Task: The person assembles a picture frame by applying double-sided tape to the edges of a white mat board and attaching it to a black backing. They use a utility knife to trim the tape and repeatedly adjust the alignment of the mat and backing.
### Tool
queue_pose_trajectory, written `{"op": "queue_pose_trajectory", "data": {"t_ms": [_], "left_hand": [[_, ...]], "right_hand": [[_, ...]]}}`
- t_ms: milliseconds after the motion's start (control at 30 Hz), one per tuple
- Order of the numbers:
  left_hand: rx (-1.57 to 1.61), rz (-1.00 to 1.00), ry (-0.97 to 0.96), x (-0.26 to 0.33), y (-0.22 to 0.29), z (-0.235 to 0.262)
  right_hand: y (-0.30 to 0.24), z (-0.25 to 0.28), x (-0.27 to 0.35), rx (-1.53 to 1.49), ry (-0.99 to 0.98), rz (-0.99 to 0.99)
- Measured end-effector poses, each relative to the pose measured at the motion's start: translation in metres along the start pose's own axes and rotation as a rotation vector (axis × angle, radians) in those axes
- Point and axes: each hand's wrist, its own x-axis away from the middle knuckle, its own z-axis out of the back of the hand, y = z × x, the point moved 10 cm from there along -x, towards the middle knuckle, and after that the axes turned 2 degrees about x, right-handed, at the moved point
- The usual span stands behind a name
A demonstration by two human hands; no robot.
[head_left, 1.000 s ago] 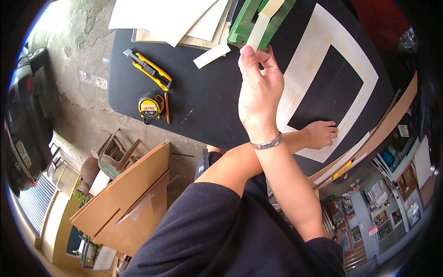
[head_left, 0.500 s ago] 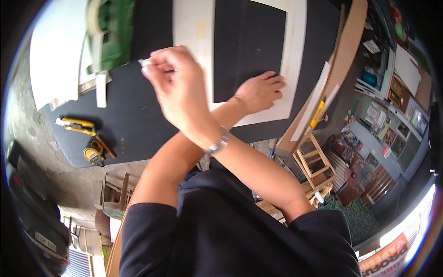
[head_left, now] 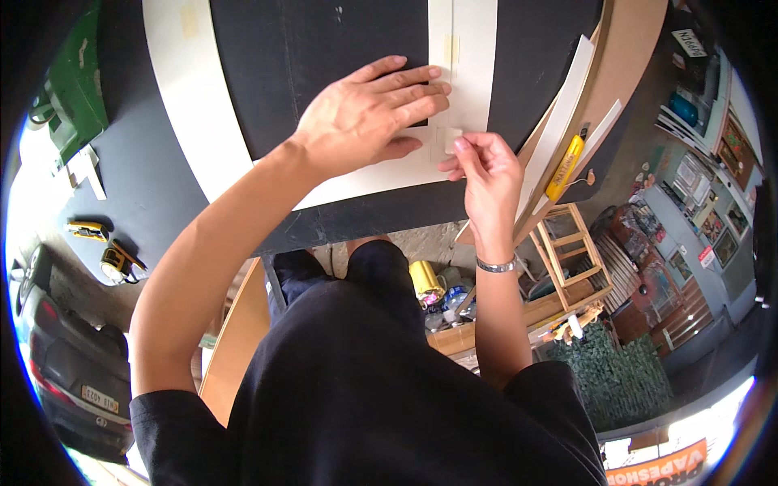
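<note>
A white mat frame [head_left: 194, 121] lies on the black table [head_left: 138, 170]. My left hand [head_left: 369, 117] rests flat on the frame's near strip, fingers spread and pointing right. Just to its right, my right hand [head_left: 482, 170], with a metal watch on the wrist, pinches a small piece of pale tape [head_left: 448, 139] against the frame's near right corner. Another piece of pale tape [head_left: 450, 50] sticks across a seam further up the frame's right strip.
A yellow utility knife [head_left: 563, 166] lies on brown boards [head_left: 624, 73] at the table's right edge. At the far left are a yellow cutter [head_left: 85, 231], a tape measure [head_left: 113, 263] and a green dispenser [head_left: 73, 89]. A wooden stool [head_left: 575, 251] stands below.
My right hand has come from the left side of the table, carrying a bit of tape, down to the frame's near right corner. My left hand stayed on the frame. The view has swung round.
</note>
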Motion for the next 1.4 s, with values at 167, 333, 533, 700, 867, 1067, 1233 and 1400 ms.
{"op": "queue_pose_trajectory", "data": {"t_ms": [167, 333, 533, 700, 867, 1067, 1233, 1400], "left_hand": [[-0.041, 0.034, 0.004, 0.001, -0.001, -0.007], [-0.053, 0.033, 0.005, -0.001, 0.0, -0.011], [-0.058, 0.034, 0.003, 0.001, 0.001, -0.009], [-0.05, 0.033, 0.009, 0.002, 0.0, -0.011], [-0.048, 0.039, -0.005, 0.001, -0.002, -0.012], [-0.065, 0.054, 0.004, 0.002, -0.003, -0.013], [-0.068, 0.046, 0.005, 0.002, 0.0, -0.011], [-0.077, 0.029, -0.002, 0.002, 0.001, -0.008]], "right_hand": [[-0.006, -0.017, -0.01, 0.06, -0.012, -0.014], [-0.007, -0.019, -0.01, 0.058, -0.02, -0.004], [-0.011, -0.019, -0.01, 0.097, -0.008, 0.014], [-0.008, -0.02, -0.011, 0.078, 0.007, 0.006], [-0.01, -0.021, -0.013, 0.107, 0.035, -0.015], [-0.019, -0.02, -0.014, 0.32, 0.059, -0.029], [-0.017, -0.016, -0.006, 0.482, 0.017, -0.079], [-0.018, -0.011, -0.006, 0.536, 0.0, 0.15]]}}
